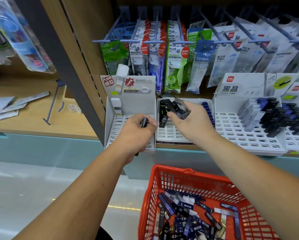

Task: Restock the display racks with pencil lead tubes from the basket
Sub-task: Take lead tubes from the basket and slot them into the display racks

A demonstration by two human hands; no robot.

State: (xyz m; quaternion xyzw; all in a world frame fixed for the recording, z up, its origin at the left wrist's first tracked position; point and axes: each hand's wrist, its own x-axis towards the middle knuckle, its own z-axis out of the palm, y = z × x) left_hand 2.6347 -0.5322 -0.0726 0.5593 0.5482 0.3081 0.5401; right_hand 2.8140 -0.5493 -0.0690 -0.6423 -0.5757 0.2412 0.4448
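While L hand [138, 130] grips 1 dark tube [144, 122] | R hand [193, 119] clutches tube bunch [181, 108] over mid rack [169, 131] | basket [180, 183] below

A single wide-angle view from the person's head looks forward and down, close along both outstretched forearms. The left hand [138, 130] and right hand [188, 118] sit mid-frame. The display racks [232, 134] lie just beyond them, hanging packets [173, 54] above them, and the red basket [162, 172] below the right hand at the bottom edge.
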